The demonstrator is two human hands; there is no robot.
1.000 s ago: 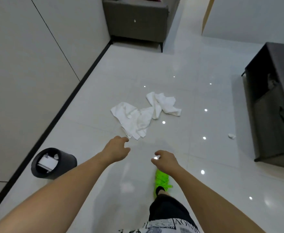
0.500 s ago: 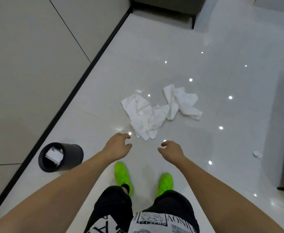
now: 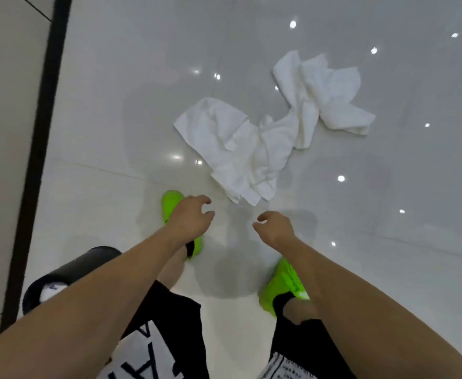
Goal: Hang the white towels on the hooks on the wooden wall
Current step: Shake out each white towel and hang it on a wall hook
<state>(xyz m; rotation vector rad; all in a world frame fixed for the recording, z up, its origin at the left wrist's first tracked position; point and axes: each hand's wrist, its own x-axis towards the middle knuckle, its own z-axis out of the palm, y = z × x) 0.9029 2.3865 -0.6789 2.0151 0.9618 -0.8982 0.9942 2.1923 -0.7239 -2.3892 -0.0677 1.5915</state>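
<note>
A black waste bin [image 3: 68, 274] stands at the far left, by the wall. The left hand [image 3: 190, 220] hovers, fingers loosely curled, holding nothing. The white towels [image 3: 254, 149] lie crumpled on the glossy floor [image 3: 388, 269] just ahead, their heap running diagonally up to the right. The right hand [image 3: 275, 228], likewise relaxed and empty, sits nearest the heap's lower corner.
</note>
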